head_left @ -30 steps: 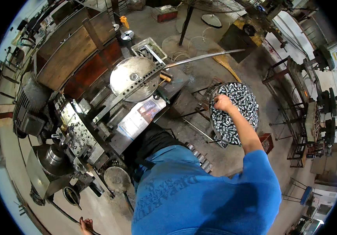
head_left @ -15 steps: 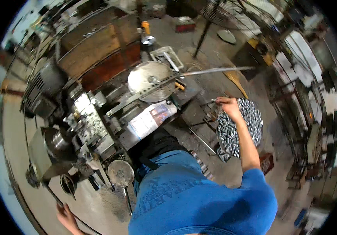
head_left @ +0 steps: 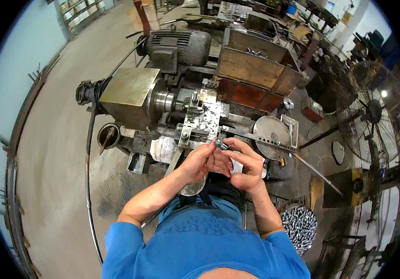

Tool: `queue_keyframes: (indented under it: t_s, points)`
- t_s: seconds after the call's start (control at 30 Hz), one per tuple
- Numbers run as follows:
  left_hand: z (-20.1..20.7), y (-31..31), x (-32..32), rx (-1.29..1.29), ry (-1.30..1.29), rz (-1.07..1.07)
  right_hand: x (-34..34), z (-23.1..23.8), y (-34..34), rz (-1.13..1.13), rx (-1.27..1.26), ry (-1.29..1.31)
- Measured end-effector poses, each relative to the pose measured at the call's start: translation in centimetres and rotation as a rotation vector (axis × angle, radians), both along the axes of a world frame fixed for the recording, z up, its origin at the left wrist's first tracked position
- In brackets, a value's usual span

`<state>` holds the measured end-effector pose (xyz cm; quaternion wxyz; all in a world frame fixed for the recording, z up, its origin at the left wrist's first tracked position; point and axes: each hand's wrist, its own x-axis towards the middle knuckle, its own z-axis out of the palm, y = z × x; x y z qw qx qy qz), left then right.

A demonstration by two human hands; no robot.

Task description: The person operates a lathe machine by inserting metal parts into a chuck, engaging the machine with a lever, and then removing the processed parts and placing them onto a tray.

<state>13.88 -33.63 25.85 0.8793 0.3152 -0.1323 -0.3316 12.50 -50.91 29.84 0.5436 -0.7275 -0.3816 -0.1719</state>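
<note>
My left hand [head_left: 203, 162] and my right hand [head_left: 246, 162] meet in front of my body, just short of the machine's metal slide [head_left: 202, 122]. Between their fingertips is a small shiny cylindrical metal part [head_left: 220, 144] with a dark end. Left thumb and fingers pinch one end of it; the right fingers close on the other. My remaining left fingers curl beneath, partly hidden. Dark metal chips lie scattered over the slide. To its left is a bright round spindle [head_left: 163, 100] beside a box-shaped housing [head_left: 130, 95].
At the lower right stands a round container heaped with small metal parts [head_left: 298, 228]. A flat round disc [head_left: 272, 131] and a perforated bar [head_left: 267, 141] lie right of my hands. Farther back are a motor [head_left: 177, 46], a wooden box [head_left: 246, 67] and a large fan [head_left: 372, 111]. A long rod [head_left: 89, 176] rises at left.
My right hand has come from above the container of parts to the slide. My left hand has left the long rod and joined it at the metal part. The view has swung left.
</note>
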Motion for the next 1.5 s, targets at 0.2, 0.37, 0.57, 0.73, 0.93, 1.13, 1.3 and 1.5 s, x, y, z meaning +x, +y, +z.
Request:
queue_keyframes:
  t_s: [0.2,0.37,0.57,0.73,0.93,1.13,1.3,1.5]
  points:
    - [1.0,1.3,0.2,0.075,-0.042,0.197,0.0,0.1,2.8,-0.143,-0.218,-0.108]
    - [2.6,3.2,0.4,0.858,-0.555,0.584,0.4,1.4,4.1,-0.116,-0.362,-0.135]
    - [4.2,6.2,0.9,1.018,-0.601,0.739,3.0,3.0,6.7,0.060,-0.531,-0.016]
    - [4.7,14.2,1.0,1.312,-0.761,0.817,9.4,2.7,10.0,0.057,-0.599,-0.133]
    - [3.6,28.8,-4.8,1.775,-0.410,1.142,17.0,-1.2,14.4,-0.116,-1.150,-0.143]
    - [-2.3,34.5,-14.1,2.157,-0.163,0.964,17.4,-1.6,15.6,-0.020,-1.024,0.014]
    - [-4.1,32.1,-14.8,2.197,-0.008,0.868,17.5,-1.3,16.8,-0.168,-0.850,0.276]
    - [-6.4,42.5,-14.7,2.685,-0.150,0.606,17.2,-0.4,17.8,-0.189,-0.814,0.205]
